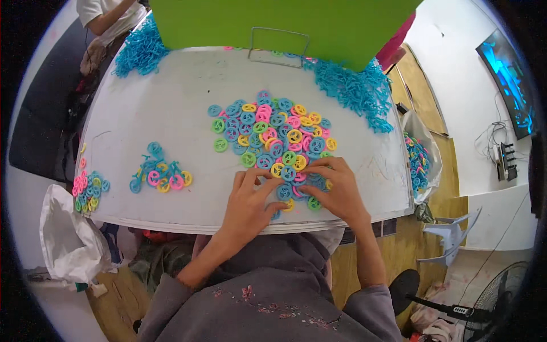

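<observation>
A heap of small plastic spoked wheels in blue, green, yellow and pink lies spread on the white table. At the heap's near edge, my left hand rests with curved fingers, its thumb apart from them. Facing it from the right, my right hand touches wheels with fingertips and thumb spread. Between the two hands sit blue and yellow wheels; I see none lifted. Left of the heap is a small group of blue toy bicycles with coloured wheels.
Blue plastic pieces are piled at the far left and far right, beside a green panel with a wire frame. More wheels lie at the left edge. A filled sack stands right; another person sits far left.
</observation>
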A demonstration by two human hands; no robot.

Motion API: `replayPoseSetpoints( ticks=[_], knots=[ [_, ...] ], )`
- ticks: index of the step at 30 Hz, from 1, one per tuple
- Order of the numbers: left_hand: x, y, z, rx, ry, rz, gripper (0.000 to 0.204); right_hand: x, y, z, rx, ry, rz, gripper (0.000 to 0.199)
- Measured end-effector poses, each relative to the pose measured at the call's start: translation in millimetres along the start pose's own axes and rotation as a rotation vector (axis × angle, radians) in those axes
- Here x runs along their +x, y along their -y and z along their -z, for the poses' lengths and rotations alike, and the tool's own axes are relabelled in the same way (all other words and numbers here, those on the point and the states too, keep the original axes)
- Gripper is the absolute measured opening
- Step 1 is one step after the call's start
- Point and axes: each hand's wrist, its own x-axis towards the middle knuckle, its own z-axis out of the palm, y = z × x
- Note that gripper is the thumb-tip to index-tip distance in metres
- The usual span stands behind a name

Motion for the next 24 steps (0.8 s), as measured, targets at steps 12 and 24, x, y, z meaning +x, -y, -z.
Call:
replayPoseSetpoints(
  ticks=[12, 24],
  knots=[
    [-4.8, 11.0, -14.9, -0.023, -0.087, 0.035, 0.035, 50.3, -152.6, 24.9, -0.461, -0.402, -0.236, 0.012],
    [-6.5, 16.3, -12.8, -0.049, -0.135, 0.043, 0.024, 57.1, -171.0, 35.8, -0.293, -0.428, -0.323, 0.014]
  ],
)
